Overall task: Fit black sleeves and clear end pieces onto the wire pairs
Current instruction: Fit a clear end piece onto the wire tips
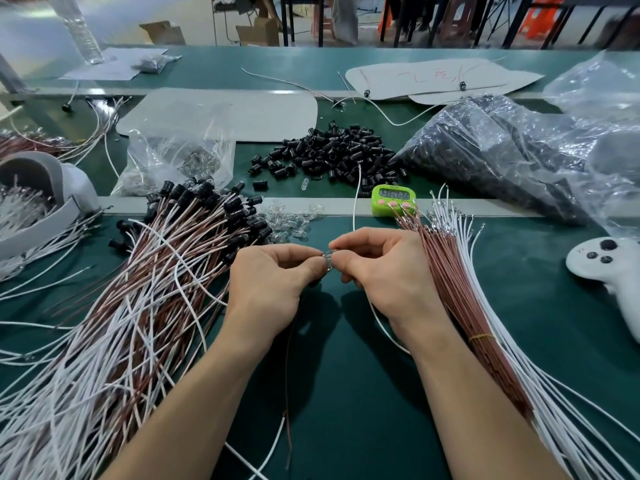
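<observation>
A small clear end piece point(327, 260) sits at the frame's centre, mostly hidden by fingertips; whether a sleeve is on it is hard to tell. The left hand point(273, 275) and right hand point(379, 271) meet there, both pinching it. Thin wires point(286, 424) trail below, partly behind the wrists. Sleeved pairs point(166, 271) lie left, a banded bare bundle point(460, 289) lies right, and loose black sleeves point(332, 154) lie above.

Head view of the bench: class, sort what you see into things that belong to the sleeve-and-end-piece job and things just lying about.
In the job: left hand, right hand, clear end piece pinched between them, black sleeves, tied wire bundle, finished wires.
Lying about: green timer, white controller, plastic bottle.
</observation>
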Motion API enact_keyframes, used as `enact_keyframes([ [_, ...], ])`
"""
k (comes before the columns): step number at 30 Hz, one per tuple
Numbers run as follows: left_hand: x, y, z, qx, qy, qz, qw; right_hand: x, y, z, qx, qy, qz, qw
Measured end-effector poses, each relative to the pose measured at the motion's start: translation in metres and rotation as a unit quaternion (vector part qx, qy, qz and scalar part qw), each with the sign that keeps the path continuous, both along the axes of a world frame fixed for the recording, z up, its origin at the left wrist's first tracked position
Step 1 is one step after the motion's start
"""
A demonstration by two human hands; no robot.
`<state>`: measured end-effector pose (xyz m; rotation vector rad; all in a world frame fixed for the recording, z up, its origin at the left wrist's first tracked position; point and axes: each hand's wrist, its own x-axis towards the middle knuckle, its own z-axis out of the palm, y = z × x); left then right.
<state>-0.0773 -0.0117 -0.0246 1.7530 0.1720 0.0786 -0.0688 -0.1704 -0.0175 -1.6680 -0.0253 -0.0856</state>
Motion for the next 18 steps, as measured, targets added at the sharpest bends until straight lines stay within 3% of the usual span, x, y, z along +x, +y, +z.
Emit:
enact_keyframes([
  [7,-0.0006,-0.0002,0.0014,0.028,-0.026,-0.004,0.999,-0.0007,-0.0012,0.0000,-0.074,-0.024,0.002,0.997],
  [18,-0.0097,-0.0008,0.0018,0.165,-0.108,0.003,0.980,-0.0040,0.0007,-0.0025,-0.127,-0.079,0.000,0.989],
])
